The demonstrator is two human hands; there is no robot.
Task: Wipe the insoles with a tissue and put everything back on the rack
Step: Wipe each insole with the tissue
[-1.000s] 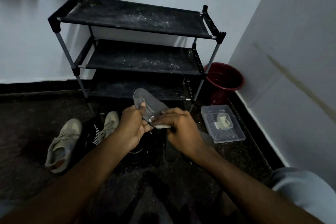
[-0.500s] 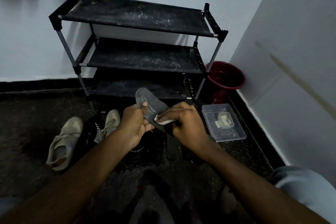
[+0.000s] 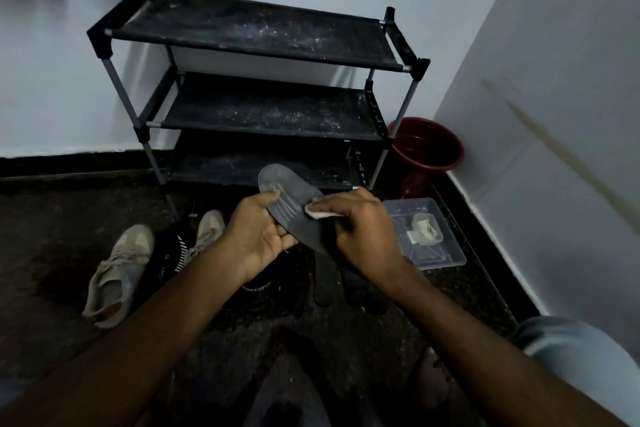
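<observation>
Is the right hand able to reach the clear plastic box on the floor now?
Probably yes. The clear box lies close to the right hand, with nothing between them, though that hand is pinching a tissue against the insole.

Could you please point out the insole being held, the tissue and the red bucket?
insole [image 3: 294, 206], head view, on its ridged grey middle.
tissue [image 3: 320, 214], head view, on the white fold that shows against the insole.
red bucket [image 3: 414, 180], head view, on its outer wall.
</observation>
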